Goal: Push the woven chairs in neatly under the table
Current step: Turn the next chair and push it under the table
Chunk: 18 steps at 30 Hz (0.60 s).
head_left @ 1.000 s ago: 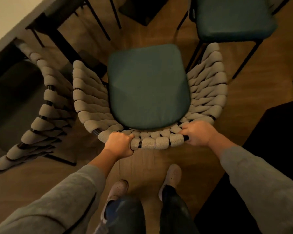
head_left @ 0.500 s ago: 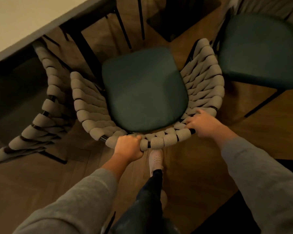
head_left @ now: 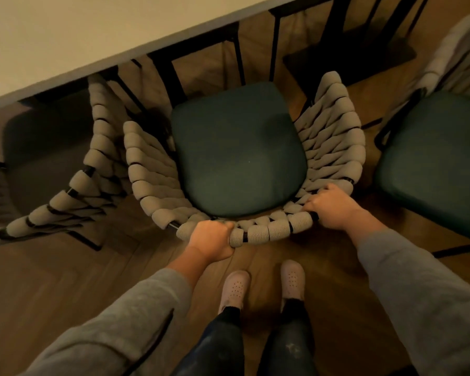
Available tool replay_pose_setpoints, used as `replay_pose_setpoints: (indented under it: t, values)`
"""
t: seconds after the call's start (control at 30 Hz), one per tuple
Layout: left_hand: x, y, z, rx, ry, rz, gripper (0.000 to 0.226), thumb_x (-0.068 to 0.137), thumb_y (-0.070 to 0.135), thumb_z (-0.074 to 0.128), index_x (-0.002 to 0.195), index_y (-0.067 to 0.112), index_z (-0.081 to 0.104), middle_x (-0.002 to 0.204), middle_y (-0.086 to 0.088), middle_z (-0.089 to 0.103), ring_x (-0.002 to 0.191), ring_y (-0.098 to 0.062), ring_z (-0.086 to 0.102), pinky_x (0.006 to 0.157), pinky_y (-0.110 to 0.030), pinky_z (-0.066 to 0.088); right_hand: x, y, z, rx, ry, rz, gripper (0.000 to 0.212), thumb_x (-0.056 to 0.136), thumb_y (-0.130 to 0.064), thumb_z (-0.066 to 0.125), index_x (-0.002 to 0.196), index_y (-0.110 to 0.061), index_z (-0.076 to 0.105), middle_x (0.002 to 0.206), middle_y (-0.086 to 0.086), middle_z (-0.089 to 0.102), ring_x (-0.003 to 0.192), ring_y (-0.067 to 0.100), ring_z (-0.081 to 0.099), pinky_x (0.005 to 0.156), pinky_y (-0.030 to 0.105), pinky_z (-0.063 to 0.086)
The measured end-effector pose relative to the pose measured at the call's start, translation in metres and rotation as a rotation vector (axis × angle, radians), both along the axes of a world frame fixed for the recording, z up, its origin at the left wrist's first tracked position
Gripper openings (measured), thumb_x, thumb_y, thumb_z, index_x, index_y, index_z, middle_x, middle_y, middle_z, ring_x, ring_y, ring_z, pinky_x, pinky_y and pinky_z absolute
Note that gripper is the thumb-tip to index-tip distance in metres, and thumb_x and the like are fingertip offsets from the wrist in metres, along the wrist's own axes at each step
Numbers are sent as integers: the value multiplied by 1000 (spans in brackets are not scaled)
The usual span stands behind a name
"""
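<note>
- The table (head_left: 98, 31) fills the upper left, its pale top running down-left to up-right, with dark legs below its edge.
- The middle chair (head_left: 334, 137) stands just off the table edge; the front of its green cushion (head_left: 236, 150) is close to the edge but not under it.
- The left chair (head_left: 92, 164) sits partly under the table, its woven back beside the middle chair's left side.
- The right chair (head_left: 429, 161) stands farther from the table, clear of its edge.
- The left hand (head_left: 210, 240) is closed around the middle chair's back rim, left of centre.
- The right hand (head_left: 330, 207) grips the same rim at its right end, fingers curled over the weave.
- Two pale shoes (head_left: 235, 289) stand on the wood floor behind the middle chair.
</note>
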<state>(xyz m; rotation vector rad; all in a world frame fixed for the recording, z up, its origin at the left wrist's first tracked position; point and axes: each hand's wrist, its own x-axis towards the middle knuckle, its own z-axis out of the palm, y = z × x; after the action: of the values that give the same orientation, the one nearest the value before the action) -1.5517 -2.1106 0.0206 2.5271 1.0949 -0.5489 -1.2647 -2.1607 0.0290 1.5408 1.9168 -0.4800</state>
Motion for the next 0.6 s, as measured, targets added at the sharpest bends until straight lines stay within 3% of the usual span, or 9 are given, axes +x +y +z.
replay_pose_setpoints:
  t: [0.2, 0.33, 0.43, 0.6]
  values:
    - [36, 11, 4, -38, 3, -1, 39, 85, 43, 55, 120, 26, 54, 115, 2, 65, 101, -22, 64, 80, -32, 48, 46, 31, 5, -70, 18, 100, 48, 92, -23, 56, 138, -35, 46, 143, -6, 48, 131, 19, 43, 115, 44, 22]
    - [47, 19, 5, -136, 84, 7, 54, 89, 34, 56, 140, 33, 38, 127, 4, 59, 108, -19, 61, 89, -36, 50, 62, 46, 4, -129, 80, 209, 45, 90, -23, 57, 134, -31, 51, 132, -3, 56, 124, 18, 49, 116, 42, 24]
    - [56, 20, 10, -136, 121, 28, 51, 93, 28, 54, 140, 37, 37, 127, 4, 58, 109, -18, 59, 89, -34, 48, 65, 46, 5, -153, 109, 201, 42, 91, -24, 57, 133, -29, 51, 127, -1, 58, 114, 19, 55, 102, 36, 42]
    - [64, 17, 15, -122, 205, 55, 51, 95, 23, 51, 143, 35, 38, 126, -1, 58, 112, -21, 57, 91, -33, 46, 73, 39, -6, -80, 165, 227, 39, 93, -27, 53, 132, -27, 52, 126, 1, 59, 111, 20, 58, 92, 33, 48]
